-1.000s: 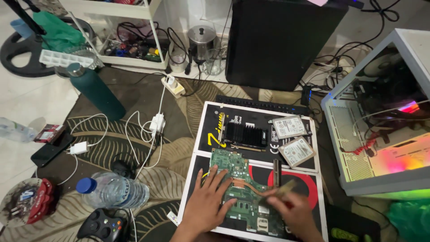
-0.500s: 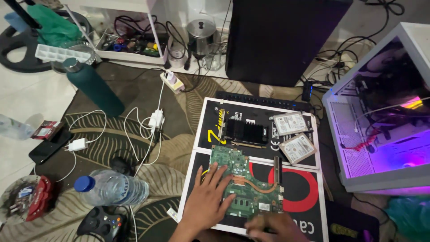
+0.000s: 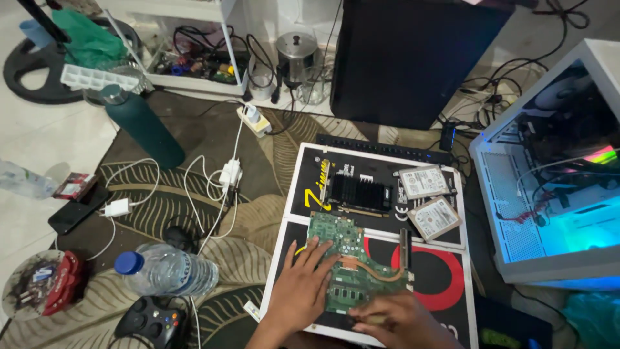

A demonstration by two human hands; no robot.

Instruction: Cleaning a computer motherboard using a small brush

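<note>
Green circuit board (image 3: 352, 258), a bare laptop-type board with a copper heat pipe (image 3: 371, 266) curving across it, lay on a black cardboard box lid (image 3: 445, 284) with a red ring printed on it, set on the patterned rug (image 3: 161, 194). The left hand (image 3: 300, 287) rested palm down on the board's near left part, fingers spread apart and flat, their tips reaching toward the board's middle; it gripped nothing. The right hand (image 3: 397, 320) sat at the board's near edge, knuckles up and fingers curled together; whether they pinched anything small I could not tell, since the fingertips were hidden under the hand. Just beyond the board, on a second black box panel, lay a graphics card (image 3: 355, 192) with a black finned heat sink, and to its right two silver hard drives (image 3: 429, 197), one overlapping the corner of the other. A white computer case (image 3: 555, 187) lay open on its side at the right, glowing with coloured light inside. To the left of the box were a clear water bottle (image 3: 165, 271) with a blue cap, lying on its side, a black game controller (image 3: 150, 320) near it, white chargers and cables (image 3: 223, 178), and an upright dark green bottle (image 3: 142, 126) farther back.
</note>
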